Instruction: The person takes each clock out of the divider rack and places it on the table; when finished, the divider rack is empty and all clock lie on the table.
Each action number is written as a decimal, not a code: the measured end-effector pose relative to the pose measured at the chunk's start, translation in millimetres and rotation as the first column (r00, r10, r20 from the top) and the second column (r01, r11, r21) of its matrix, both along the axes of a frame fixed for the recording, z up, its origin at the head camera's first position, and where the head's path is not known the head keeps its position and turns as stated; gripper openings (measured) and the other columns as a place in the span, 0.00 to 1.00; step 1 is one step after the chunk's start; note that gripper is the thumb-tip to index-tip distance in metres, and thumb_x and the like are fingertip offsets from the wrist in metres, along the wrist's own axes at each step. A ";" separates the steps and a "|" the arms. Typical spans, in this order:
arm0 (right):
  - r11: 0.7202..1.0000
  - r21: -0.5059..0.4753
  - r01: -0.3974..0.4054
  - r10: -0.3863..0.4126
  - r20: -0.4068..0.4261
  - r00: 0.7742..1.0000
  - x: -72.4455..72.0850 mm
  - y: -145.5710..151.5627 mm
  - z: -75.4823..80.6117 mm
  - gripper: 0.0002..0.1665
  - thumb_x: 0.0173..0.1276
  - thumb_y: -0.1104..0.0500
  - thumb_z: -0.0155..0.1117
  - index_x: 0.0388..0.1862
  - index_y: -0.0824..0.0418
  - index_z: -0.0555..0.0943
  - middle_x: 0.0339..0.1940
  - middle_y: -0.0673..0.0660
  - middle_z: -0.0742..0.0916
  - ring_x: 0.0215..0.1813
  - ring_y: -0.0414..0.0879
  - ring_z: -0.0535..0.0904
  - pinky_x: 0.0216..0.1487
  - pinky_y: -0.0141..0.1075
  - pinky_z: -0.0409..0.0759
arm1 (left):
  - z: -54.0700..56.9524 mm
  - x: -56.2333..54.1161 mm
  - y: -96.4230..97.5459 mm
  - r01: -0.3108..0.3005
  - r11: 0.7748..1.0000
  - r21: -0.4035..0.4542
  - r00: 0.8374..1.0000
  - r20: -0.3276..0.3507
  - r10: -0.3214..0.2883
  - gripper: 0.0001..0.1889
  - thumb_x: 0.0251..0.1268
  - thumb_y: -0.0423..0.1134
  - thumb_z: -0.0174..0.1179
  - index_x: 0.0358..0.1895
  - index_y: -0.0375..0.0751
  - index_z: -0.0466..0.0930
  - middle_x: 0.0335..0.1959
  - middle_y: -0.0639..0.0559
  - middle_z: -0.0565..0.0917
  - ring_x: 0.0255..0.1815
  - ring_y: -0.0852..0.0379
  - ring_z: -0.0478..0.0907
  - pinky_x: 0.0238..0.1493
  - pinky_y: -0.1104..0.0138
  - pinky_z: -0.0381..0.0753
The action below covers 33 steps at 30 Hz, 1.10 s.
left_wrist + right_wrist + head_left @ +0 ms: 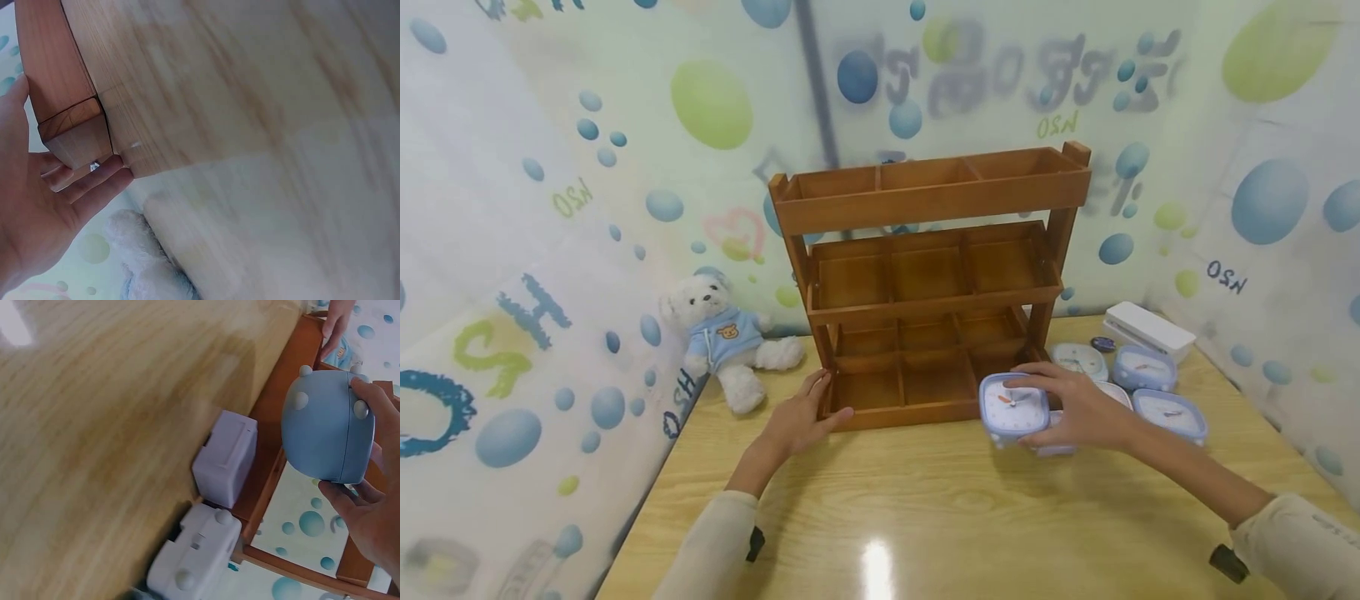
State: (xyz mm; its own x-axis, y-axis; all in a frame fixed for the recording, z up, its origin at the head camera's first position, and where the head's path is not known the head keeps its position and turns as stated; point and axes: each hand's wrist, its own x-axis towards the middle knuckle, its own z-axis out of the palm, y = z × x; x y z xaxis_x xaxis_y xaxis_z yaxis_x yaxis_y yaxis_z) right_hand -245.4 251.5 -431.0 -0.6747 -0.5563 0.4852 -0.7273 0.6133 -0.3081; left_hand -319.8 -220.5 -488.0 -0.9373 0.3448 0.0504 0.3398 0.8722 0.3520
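My right hand [1078,408] grips a light blue alarm clock [1013,407] by its side, thumb and fingers at opposite edges. The clock's white dial shows in the head view; in the right wrist view its blue back and small round white feet are visible. It is held in front of the lower right of a brown wooden shelf rack [932,196]. My left hand [797,421] rests against the rack's lower left corner [78,134], thumb spread apart and fingers fairly straight along it.
Several more alarm clocks [1168,414] stand right of the rack, by a white box [1150,327] and a small dark oval thing [1102,343]. A lilac clock [226,456] and a white clock [197,550] sit beneath my right hand. A white teddy bear [722,333] sits left.
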 end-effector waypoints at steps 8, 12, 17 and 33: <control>1.000 0.016 0.010 -0.011 0.059 0.998 -1.5 -5.8 -20.1 0.47 0.42 0.45 0.92 0.64 0.51 0.85 0.64 0.58 0.83 0.59 0.56 0.83 0.50 0.49 0.84 | 5.0 1.2 -1.4 -0.002 1.000 0.000 1.000 -0.004 0.002 0.53 0.69 0.77 0.49 0.85 0.43 0.52 0.85 0.49 0.52 0.39 0.50 0.84 0.54 0.47 0.81; 0.999 0.033 0.021 -0.024 0.087 0.996 -0.4 -5.9 -27.1 0.46 0.46 0.40 0.89 0.64 0.50 0.85 0.64 0.58 0.83 0.60 0.59 0.83 0.52 0.53 0.83 | 5.2 2.9 -1.2 0.000 1.000 0.007 1.000 -0.001 0.000 0.52 0.69 0.76 0.50 0.85 0.43 0.52 0.85 0.48 0.52 0.39 0.49 0.84 0.56 0.46 0.80; 0.999 0.043 0.026 -0.030 0.083 0.996 0.0 -4.3 -33.7 0.45 0.49 0.35 0.86 0.64 0.52 0.85 0.64 0.59 0.84 0.60 0.59 0.83 0.51 0.53 0.83 | 3.5 3.5 0.2 0.008 1.000 0.006 1.000 0.000 -0.008 0.52 0.70 0.75 0.51 0.84 0.42 0.53 0.85 0.47 0.53 0.43 0.47 0.85 0.58 0.45 0.80; 0.995 0.090 0.033 -0.041 0.086 0.995 -3.2 -1.2 -35.1 0.43 0.56 0.35 0.81 0.67 0.52 0.83 0.69 0.62 0.81 0.63 0.63 0.82 0.51 0.56 0.83 | 6.3 3.5 -0.1 0.022 1.000 0.011 1.000 0.005 -0.022 0.50 0.72 0.73 0.51 0.84 0.41 0.53 0.85 0.47 0.53 0.48 0.43 0.85 0.59 0.45 0.79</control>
State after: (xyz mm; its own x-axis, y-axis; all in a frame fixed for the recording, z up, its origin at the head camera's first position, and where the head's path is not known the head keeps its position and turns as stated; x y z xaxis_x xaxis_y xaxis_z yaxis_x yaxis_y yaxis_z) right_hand -248.5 250.2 -466.0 -0.7332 -0.5683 0.3735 -0.6763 0.6671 -0.3125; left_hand -316.4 -220.6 -481.7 -0.9299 0.3645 0.0492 0.3566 0.8608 0.3632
